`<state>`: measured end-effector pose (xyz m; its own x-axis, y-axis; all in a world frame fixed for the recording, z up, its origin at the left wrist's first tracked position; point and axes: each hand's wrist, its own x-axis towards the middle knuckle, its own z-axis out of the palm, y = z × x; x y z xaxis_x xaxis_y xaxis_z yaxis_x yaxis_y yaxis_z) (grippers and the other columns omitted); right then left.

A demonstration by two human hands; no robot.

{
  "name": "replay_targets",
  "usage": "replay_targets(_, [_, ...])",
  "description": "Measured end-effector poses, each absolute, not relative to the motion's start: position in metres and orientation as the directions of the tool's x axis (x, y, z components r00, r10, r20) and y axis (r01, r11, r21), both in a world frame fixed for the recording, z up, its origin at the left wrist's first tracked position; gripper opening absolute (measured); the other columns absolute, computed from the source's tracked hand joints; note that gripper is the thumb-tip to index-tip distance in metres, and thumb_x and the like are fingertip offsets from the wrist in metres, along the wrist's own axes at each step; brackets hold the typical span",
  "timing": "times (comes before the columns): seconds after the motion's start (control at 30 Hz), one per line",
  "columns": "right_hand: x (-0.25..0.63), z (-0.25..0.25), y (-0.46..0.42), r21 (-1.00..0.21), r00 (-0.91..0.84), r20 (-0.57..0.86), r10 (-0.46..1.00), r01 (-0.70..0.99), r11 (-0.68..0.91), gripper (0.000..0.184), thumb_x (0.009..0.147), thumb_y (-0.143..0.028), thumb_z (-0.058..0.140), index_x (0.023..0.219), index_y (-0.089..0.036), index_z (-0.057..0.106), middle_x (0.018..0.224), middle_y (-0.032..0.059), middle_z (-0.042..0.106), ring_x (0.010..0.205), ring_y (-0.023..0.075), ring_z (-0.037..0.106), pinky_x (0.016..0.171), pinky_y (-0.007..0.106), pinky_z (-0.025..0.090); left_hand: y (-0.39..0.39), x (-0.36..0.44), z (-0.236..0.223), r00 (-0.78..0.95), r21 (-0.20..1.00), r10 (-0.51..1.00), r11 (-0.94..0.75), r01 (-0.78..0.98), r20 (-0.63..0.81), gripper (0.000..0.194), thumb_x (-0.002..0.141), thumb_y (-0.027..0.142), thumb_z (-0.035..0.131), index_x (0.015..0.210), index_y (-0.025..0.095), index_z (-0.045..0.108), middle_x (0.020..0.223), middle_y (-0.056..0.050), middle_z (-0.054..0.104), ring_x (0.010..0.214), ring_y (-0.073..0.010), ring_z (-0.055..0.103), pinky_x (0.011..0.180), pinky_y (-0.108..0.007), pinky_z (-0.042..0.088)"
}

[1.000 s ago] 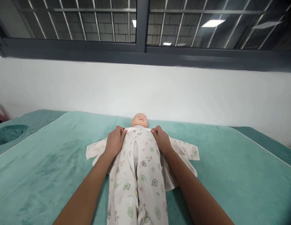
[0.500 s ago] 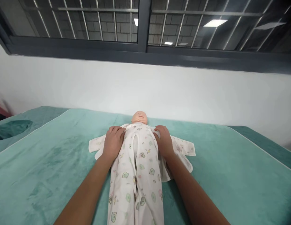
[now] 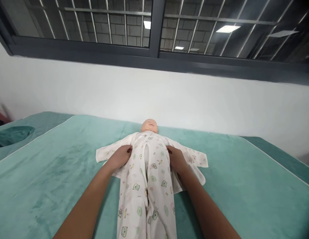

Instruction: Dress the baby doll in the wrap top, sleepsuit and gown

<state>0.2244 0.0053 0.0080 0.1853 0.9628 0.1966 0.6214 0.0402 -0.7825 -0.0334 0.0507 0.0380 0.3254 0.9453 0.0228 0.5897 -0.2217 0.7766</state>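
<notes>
A baby doll (image 3: 149,125) lies on its back with its head toward the wall. White printed baby pants (image 3: 154,179) are spread over its front, reaching up to just below the chin, with a slit at the crotch. Beneath them lies a white long-sleeved baby shirt (image 3: 198,158), its sleeves stretched out to both sides. My left hand (image 3: 121,156) is closed at the left edge of the pants, fingertips curled against the cloth. On the opposite edge, my right hand (image 3: 178,160) is likewise closed, its fingers partly hidden. The doll's body is covered.
The doll rests on a green plush bed cover (image 3: 231,182) with pale piping. At the left is a darker, rounded hollow in the fabric (image 3: 13,136). Behind the bed rise a white wall (image 3: 154,93) and a dark window frame (image 3: 154,54) with bars beyond.
Both hands have let go of the pants' top edge by the doll's neck and moved down along its sides. Their fingers lay flatter half a second ago and are now curled at the edges.
</notes>
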Motion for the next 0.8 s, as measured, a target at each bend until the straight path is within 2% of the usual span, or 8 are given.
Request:
replay_targets(0.13, [0.227, 0.01, 0.006, -0.889, 0.104, 0.147, 0.984, 0.45, 0.085, 0.033, 0.074, -0.024, 0.053, 0.101, -0.021, 0.072, 0.099, 0.003, 0.073, 0.091, 0.0235, 0.064, 0.079, 0.032, 0.049, 0.046, -0.035, 0.046, 0.361, 0.896, 0.929, -0.089, 0.436, -0.084, 0.014, 0.069, 0.026, 0.051, 0.064, 0.02, 0.064, 0.064, -0.001, 0.066, 0.061, -0.0188, 0.057, 0.053, -0.026, 0.039])
replay_targets(0.3, [0.226, 0.013, 0.001, -0.953, 0.068, 0.053, 0.996, 0.302, 0.03, 0.036, 0.074, -0.026, 0.053, 0.105, -0.019, 0.071, 0.097, 0.0044, 0.073, 0.081, 0.0223, 0.066, 0.074, 0.033, 0.052, 0.045, -0.034, 0.041, 0.359, 0.941, 0.922, 0.018, 0.339, -0.147, 0.015, 0.069, 0.029, 0.057, 0.074, 0.019, 0.067, 0.067, -0.003, 0.067, 0.066, -0.0194, 0.059, 0.058, -0.028, 0.046])
replay_targets(0.4, [0.225, 0.016, 0.0, -0.947, 0.078, 0.046, 0.996, 0.322, 0.018, 0.034, 0.072, -0.024, 0.053, 0.099, -0.019, 0.073, 0.089, 0.0039, 0.073, 0.079, 0.0229, 0.066, 0.072, 0.034, 0.053, 0.044, -0.031, 0.036, 0.387, 0.964, 0.906, 0.072, 0.257, -0.171, 0.021, 0.071, 0.031, 0.059, 0.085, 0.018, 0.067, 0.072, -0.003, 0.068, 0.069, -0.0187, 0.061, 0.063, -0.029, 0.049])
replay_targets(0.53, [0.224, 0.018, -0.001, -0.933, 0.103, 0.122, 0.987, 0.35, 0.079, 0.03, 0.07, -0.024, 0.057, 0.095, -0.019, 0.073, 0.085, 0.0044, 0.074, 0.08, 0.0248, 0.065, 0.073, 0.036, 0.053, 0.041, -0.023, 0.027, 0.34, 0.985, 0.925, 0.169, 0.034, -0.17, 0.028, 0.069, 0.035, 0.065, 0.091, 0.017, 0.065, 0.073, -0.004, 0.068, 0.068, -0.0172, 0.061, 0.061, -0.028, 0.049])
replay_targets(0.67, [0.224, 0.014, 0.001, -0.913, 0.108, 0.143, 0.984, 0.398, 0.089, 0.029, 0.073, -0.026, 0.055, 0.096, -0.019, 0.072, 0.089, 0.0051, 0.073, 0.084, 0.0256, 0.065, 0.074, 0.036, 0.052, 0.036, -0.014, 0.018, 0.252, 0.956, 0.949, 0.238, -0.172, -0.191, 0.031, 0.068, 0.035, 0.068, 0.092, 0.016, 0.063, 0.077, -0.004, 0.068, 0.064, -0.0156, 0.062, 0.056, -0.026, 0.047])
replay_targets(0.8, [0.226, 0.008, 0.007, -0.825, 0.08, 0.179, 0.981, 0.556, 0.105, 0.027, 0.073, -0.024, 0.056, 0.095, -0.02, 0.07, 0.098, 0.0054, 0.072, 0.092, 0.0262, 0.063, 0.08, 0.036, 0.049, 0.032, -0.007, 0.018, 0.211, 0.922, 0.948, 0.289, -0.258, -0.238, 0.033, 0.065, 0.032, 0.07, 0.092, 0.015, 0.063, 0.076, -0.004, 0.069, 0.065, -0.0179, 0.064, 0.056, -0.028, 0.048])
